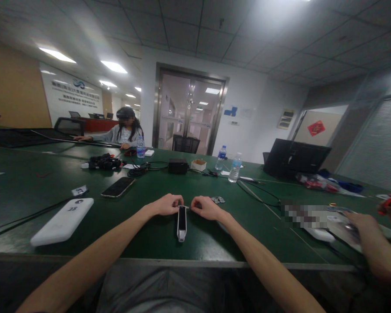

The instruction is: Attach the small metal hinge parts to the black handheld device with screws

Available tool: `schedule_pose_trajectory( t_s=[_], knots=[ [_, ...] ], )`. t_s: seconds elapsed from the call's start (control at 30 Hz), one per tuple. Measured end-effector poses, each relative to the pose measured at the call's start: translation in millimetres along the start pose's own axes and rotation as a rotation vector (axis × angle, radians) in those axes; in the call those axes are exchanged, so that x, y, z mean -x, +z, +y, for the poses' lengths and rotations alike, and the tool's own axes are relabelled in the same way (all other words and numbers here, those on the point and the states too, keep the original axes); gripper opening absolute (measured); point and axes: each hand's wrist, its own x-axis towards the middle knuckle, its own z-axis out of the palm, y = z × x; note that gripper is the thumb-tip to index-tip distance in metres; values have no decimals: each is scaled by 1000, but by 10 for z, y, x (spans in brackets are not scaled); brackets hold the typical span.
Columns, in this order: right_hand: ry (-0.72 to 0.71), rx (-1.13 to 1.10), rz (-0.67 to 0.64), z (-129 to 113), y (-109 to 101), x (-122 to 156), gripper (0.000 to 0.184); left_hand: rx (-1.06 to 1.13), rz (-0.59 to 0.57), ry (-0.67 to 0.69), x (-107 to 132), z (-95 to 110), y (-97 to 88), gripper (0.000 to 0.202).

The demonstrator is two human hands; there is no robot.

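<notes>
A slim white pen-like device (181, 221) with a long dark face and a pale, narrower tip lies on the green table, its tip towards me. At its far end a small, thin, light-coloured piece (186, 208) juts out towards the right. My left hand (168, 204) is closed, its fingertips pinched at the left of that far end. On the other side my right hand (206, 207) has its fingers curled in a pinch at the thin piece's right end. What exactly sits between the fingertips is too small to tell. Several small greyish pieces (218, 200) lie just beyond my right hand.
A white phone-like device (63, 221) and a dark phone (118, 187) lie left. Further back are a black box (178, 166), a small open carton (198, 165), cables and water bottles (235, 168). A co-worker's hands (366, 226) are at the right; another person sits across the table.
</notes>
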Motion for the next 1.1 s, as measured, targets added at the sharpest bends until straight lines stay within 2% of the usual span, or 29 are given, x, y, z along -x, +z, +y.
schedule_pose_trajectory(
  t_s=[0.2, 0.77, 1.1],
  knots=[
    [-8, 2, 59, 17, 19, -3, 6, 3, -4, 3, -5, -7, 6, 28],
    [-14, -97, 37, -51, 36, 6, 9, 7, 18, 17, -14, -51, 39, 27],
    [-4, -81, 34, -53, 33, 7, 10, 4, -4, -4, -13, -34, 23, 28]
  ],
)
